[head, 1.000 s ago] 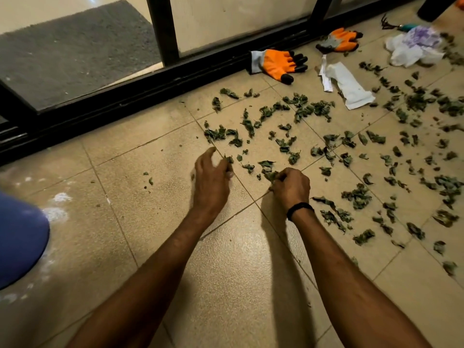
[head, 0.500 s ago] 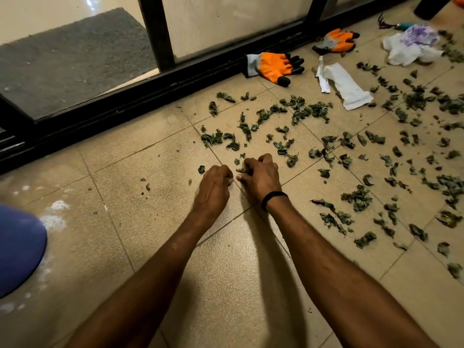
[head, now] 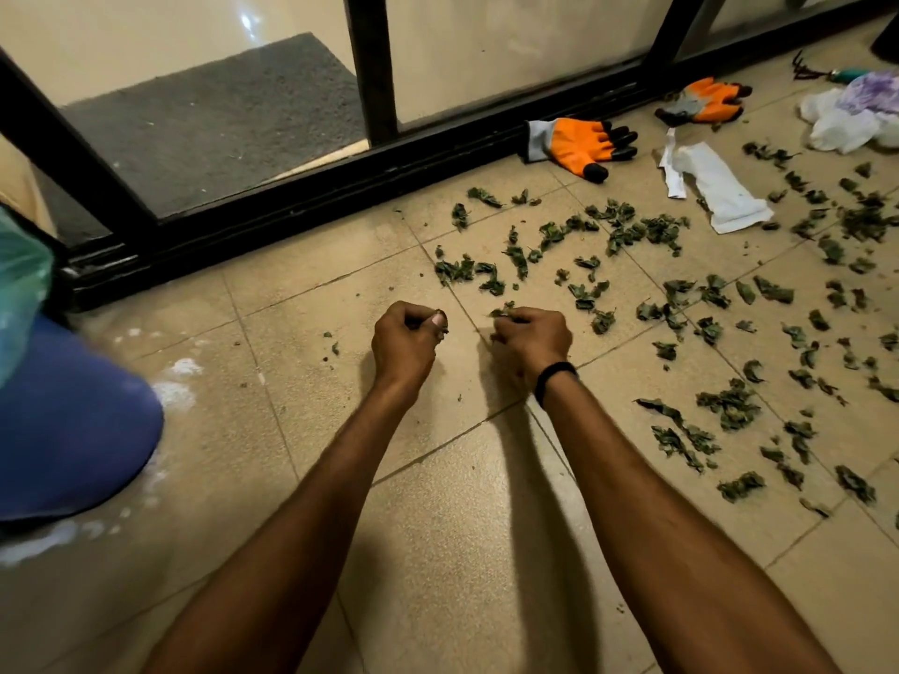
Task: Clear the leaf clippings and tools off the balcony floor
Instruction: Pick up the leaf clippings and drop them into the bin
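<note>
Green leaf clippings (head: 632, 235) lie scattered over the beige floor tiles (head: 462, 552), mostly right of centre. My left hand (head: 406, 340) is curled into a fist just above the floor, gripping a few clippings. My right hand (head: 532, 335), with a black band at the wrist, is curled round a bunch of clippings that stick out at its top. Both fists sit side by side at the left edge of the litter. An orange work glove (head: 579, 143) lies near the door track, a second one (head: 705, 102) further right. A small garden tool (head: 827, 73) lies at top right.
A black sliding-door frame (head: 292, 197) runs along the back, with a grey mat (head: 219, 124) behind the glass. White paper (head: 720, 187) and a crumpled white bag (head: 856, 114) lie at right. A blue container (head: 63, 430) with a green bag (head: 19, 284) stands at left.
My hands drew together from open raking over the floor, closed into fists round gathered clippings, and lifted slightly. The view shifted left, showing the green bag.
</note>
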`<state>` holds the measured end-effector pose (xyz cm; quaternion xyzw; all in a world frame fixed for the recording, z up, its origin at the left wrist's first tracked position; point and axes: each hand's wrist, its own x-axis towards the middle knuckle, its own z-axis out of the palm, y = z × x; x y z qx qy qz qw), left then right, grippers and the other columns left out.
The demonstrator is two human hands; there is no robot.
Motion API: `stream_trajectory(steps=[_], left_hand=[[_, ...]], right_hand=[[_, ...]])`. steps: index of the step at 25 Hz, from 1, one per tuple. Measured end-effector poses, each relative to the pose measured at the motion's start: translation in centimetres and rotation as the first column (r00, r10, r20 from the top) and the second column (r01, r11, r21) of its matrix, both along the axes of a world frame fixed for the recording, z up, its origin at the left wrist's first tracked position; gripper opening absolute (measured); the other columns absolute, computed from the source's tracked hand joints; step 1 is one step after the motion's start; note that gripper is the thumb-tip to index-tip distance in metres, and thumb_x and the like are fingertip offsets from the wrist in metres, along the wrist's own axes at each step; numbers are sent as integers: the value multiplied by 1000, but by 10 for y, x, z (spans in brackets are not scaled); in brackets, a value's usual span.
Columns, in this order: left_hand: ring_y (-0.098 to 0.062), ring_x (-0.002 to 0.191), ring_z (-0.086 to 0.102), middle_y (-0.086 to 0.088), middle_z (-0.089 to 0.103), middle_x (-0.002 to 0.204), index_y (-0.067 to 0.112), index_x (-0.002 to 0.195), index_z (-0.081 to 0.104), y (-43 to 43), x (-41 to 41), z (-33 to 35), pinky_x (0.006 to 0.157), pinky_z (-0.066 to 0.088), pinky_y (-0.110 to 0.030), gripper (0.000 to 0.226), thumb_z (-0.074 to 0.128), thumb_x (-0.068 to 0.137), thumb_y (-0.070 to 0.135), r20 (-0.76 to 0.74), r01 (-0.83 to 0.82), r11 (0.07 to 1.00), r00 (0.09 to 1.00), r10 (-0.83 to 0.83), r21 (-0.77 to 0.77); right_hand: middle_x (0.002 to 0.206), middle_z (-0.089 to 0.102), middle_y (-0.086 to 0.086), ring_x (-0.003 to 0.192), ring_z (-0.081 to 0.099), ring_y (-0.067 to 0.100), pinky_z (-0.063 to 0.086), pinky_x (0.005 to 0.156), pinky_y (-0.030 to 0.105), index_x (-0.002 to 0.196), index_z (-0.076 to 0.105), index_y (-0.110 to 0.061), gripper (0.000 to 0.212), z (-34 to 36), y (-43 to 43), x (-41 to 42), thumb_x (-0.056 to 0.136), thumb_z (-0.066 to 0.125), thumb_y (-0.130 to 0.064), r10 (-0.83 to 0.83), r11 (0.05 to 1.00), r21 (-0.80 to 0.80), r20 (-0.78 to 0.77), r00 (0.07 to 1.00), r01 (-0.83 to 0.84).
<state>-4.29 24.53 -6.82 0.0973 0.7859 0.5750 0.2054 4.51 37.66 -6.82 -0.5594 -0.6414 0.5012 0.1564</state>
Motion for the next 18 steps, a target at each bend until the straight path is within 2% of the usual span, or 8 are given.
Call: stream_trajectory(steps=[2, 5, 8, 11, 13, 15, 17, 18], left_hand=[[-21, 85, 71, -6, 73, 89, 13, 92, 67, -13, -8, 25, 83, 59, -48, 4, 70, 91, 13, 23, -99, 992, 995, 97, 84], [-20, 79, 69, -9, 71, 84, 11, 88, 66, -44, -22, 87, 80, 60, -45, 6, 71, 88, 9, -26, -212, 945, 974, 225, 249], [-13, 71, 63, -4, 68, 76, 14, 82, 63, -98, -37, 165, 71, 55, -32, 16, 69, 88, 0, -94, -264, 850, 936, 341, 456], [-12, 74, 64, 0, 68, 75, 13, 84, 63, -177, -53, 227, 73, 54, -28, 17, 68, 88, -3, -162, -301, 753, 866, 472, 586], [-11, 69, 64, 3, 69, 72, 14, 83, 63, -240, -68, 248, 70, 54, -28, 18, 70, 86, -2, -275, -370, 713, 740, 613, 596], [-13, 66, 65, 1, 70, 72, 18, 80, 63, -291, -85, 244, 69, 58, -36, 17, 74, 82, 5, -372, -503, 701, 606, 703, 505], [-21, 71, 70, -5, 72, 78, 23, 78, 64, -325, -105, 223, 75, 60, -45, 13, 76, 73, 18, -430, -653, 705, 572, 699, 277], [-25, 76, 72, -7, 74, 82, 23, 81, 65, -336, -113, 211, 77, 60, -48, 18, 77, 68, 24, -410, -693, 707, 610, 678, 139]], right_hand=[[105, 73, 11, 90, 70, 17, 58, 86, 32, 108, 72, -6, 30, 26, -9, -10, 79, 79, -10, -50, 986, -168, -182, 982, 19], [98, 69, 10, 85, 67, 15, 58, 73, 20, 108, 66, -1, 25, 88, -39, -40, 84, 71, 0, -48, 950, -294, -467, 883, -104], [87, 67, 10, 80, 66, 16, 56, 74, 21, 101, 68, 5, 19, 151, -93, -87, 84, 70, 1, 80, 911, -250, -674, 735, -328], [82, 67, 8, 78, 65, 15, 57, 78, 25, 92, 69, 0, 8, 207, -167, -130, 85, 69, 1, 301, 782, -102, -802, 516, -614], [83, 70, 11, 75, 68, 16, 59, 75, 29, 94, 70, 2, 10, 231, -222, -161, 84, 70, 1, 441, 694, 11, -797, 413, -720], [82, 73, 15, 72, 72, 21, 61, 74, 38, 93, 72, 3, 16, 237, -274, -190, 78, 77, -3, 613, 633, 143, -692, 380, -761], [84, 75, 13, 76, 73, 22, 59, 79, 43, 97, 75, -1, 30, 223, -312, -213, 72, 85, -15, 803, 518, 256, -473, 361, -816], [90, 75, 10, 80, 72, 21, 58, 83, 39, 105, 73, -5, 41, 216, -325, -218, 70, 87, -22, 878, 442, 301, -337, 339, -845]])
